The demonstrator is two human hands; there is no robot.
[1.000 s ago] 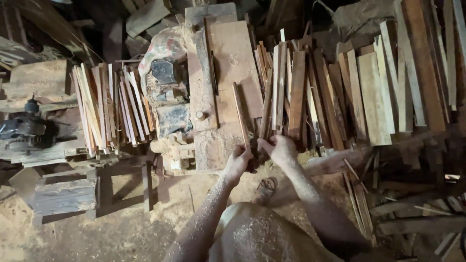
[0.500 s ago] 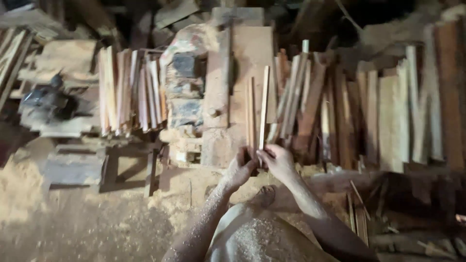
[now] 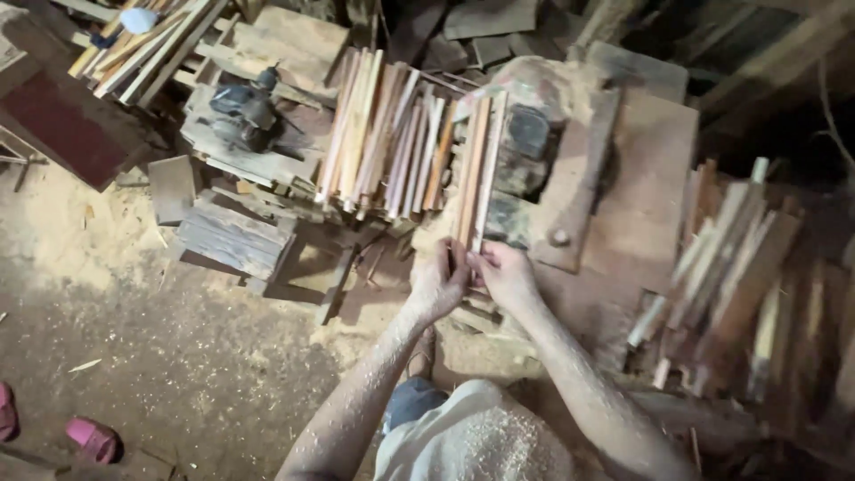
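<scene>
At frame centre, left hand [image 3: 436, 287] and right hand [image 3: 505, 274] pinched the near ends of wood strips [image 3: 476, 169]; long axis pointed up-frame, slightly right.

A: So we're only getting one view here, the head cam, and it's looking almost straight down past our own arms at the sawdusty floor [image 3: 160, 356].

B: Yep, and we're sitting pretty close in: our left hand [image 3: 436, 285] and right hand [image 3: 506, 274] are landing near the middle, workbench [image 3: 641, 178] above them. No second view, so nothing's overlapping.
</scene>
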